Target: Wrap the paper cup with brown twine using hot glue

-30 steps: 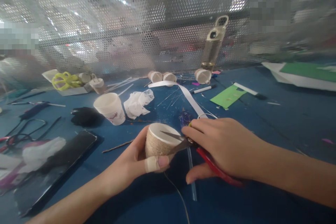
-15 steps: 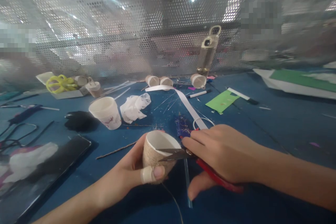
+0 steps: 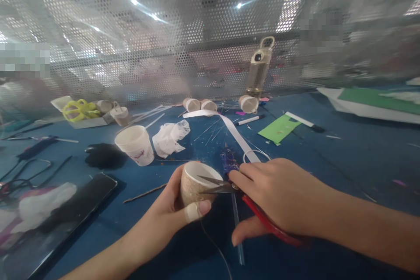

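My left hand (image 3: 173,203) is wrapped round a paper cup (image 3: 195,188) covered outside in brown twine, its white mouth tilted up. A pale bandage (image 3: 193,212) circles that thumb. My right hand (image 3: 272,197) grips red-handled scissors (image 3: 259,212) with the blades parted. One blade lies over the cup's mouth, the other in front of its wrapped side; whether they touch the cup I cannot tell. From under the cup a thin strand (image 3: 216,247) hangs towards me. Below the right hand lies a clear glue stick (image 3: 238,232), and a blue tool (image 3: 229,159) lies just beyond the scissors.
White stacked cups (image 3: 136,144) and crumpled white plastic (image 3: 170,138) stand beyond my left hand. A phone (image 3: 95,197) lies at left. Further back are several wrapped cups (image 3: 248,104), a bottle (image 3: 259,70), green paper (image 3: 278,129), a marker (image 3: 303,121) and yellow scissors (image 3: 78,109).
The scissor blades have opened wider, the upper one now across the cup's mouth. The cup has tilted slightly. The whole view has shifted a little.
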The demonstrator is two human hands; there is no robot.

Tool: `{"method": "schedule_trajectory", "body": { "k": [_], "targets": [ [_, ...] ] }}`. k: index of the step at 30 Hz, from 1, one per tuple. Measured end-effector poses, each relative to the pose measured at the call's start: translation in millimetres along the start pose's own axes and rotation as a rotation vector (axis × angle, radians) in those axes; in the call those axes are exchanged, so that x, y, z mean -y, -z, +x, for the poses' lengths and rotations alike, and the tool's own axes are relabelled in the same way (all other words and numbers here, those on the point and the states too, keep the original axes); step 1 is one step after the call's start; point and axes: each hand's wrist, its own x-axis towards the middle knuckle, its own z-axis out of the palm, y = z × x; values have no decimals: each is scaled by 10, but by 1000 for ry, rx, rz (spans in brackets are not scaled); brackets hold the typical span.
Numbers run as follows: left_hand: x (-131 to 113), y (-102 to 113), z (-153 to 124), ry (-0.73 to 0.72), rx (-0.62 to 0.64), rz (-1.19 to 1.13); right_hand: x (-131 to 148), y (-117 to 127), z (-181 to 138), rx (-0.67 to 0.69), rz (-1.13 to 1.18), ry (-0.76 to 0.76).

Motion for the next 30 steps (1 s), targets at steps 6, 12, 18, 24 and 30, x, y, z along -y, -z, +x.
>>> {"method": "schedule_trajectory", "body": {
  "k": [6, 12, 18, 24, 30],
  "targets": [
    [9, -2, -9, 9, -14, -23, -25, 11, -14, -14, -9, 26],
    [-4, -52, -8, 5, -24, 13, -16, 19, -22, 38, 2, 10],
    [10, -32, -4, -12, -14, 35, -21, 12, -18, 56, -8, 9],
    [60, 13, 19, -10, 11, 56, -20, 5, -3, -13, 3, 22],
    [98, 41, 25, -12, 36, 67, -6, 1, -29, -1, -22, 26]
  ]
}}
